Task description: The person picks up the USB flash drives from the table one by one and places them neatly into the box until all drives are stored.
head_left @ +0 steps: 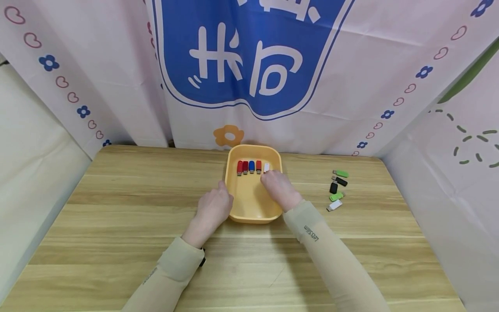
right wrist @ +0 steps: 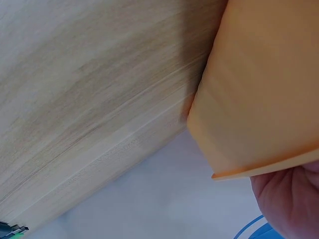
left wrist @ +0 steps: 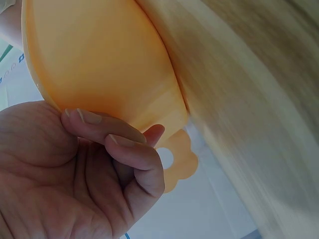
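Observation:
A yellow plastic tray (head_left: 249, 210) stands on the wooden table. Along its far side lies a row of USB sticks: a red stick (head_left: 239, 167), a dark red one (head_left: 245, 167), a blue one (head_left: 251, 167) and a red-and-black one (head_left: 258, 167). At the row's right end is a white USB stick (head_left: 267, 167), its near end pinched by the fingertips of my right hand (head_left: 280, 187), which reaches over the right rim. My left hand (head_left: 213, 203) holds the tray's left rim; its fingers (left wrist: 142, 154) are curled against the outer wall in the left wrist view.
Right of the tray lie several more USB sticks: a green one (head_left: 341, 173), a black one (head_left: 340, 181), a shorter black one (head_left: 333, 187), another green one (head_left: 336, 196) and a white one (head_left: 335, 205). A printed curtain (head_left: 331, 130) hangs behind the table (head_left: 136, 208).

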`<state>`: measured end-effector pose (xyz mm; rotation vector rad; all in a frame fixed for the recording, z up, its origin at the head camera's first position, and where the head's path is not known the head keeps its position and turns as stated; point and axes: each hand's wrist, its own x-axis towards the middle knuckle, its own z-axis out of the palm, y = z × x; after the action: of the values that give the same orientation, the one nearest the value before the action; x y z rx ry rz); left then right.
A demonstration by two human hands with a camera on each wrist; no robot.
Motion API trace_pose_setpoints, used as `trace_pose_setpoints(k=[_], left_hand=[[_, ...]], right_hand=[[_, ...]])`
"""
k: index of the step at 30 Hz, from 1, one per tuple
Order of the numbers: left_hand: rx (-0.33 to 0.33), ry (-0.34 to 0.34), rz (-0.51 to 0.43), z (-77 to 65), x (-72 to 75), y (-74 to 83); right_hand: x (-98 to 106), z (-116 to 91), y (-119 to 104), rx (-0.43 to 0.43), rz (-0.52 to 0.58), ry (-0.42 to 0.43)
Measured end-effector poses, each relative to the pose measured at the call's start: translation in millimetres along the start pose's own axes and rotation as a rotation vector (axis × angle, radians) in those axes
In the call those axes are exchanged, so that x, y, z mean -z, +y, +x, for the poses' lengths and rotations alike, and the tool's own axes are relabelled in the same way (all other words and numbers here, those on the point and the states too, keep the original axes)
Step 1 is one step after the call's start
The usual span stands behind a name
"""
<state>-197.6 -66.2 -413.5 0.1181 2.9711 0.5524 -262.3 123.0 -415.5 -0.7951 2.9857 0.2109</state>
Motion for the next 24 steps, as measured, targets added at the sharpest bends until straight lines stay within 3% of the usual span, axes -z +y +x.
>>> trace_pose_setpoints(k=[24], left_hand=[[-0.003, -0.002, -0.011, 0.7, -1.3, -0.6]], right_hand=[[-1.5, 0.6, 0.7, 0.016, 0.009, 0.011]])
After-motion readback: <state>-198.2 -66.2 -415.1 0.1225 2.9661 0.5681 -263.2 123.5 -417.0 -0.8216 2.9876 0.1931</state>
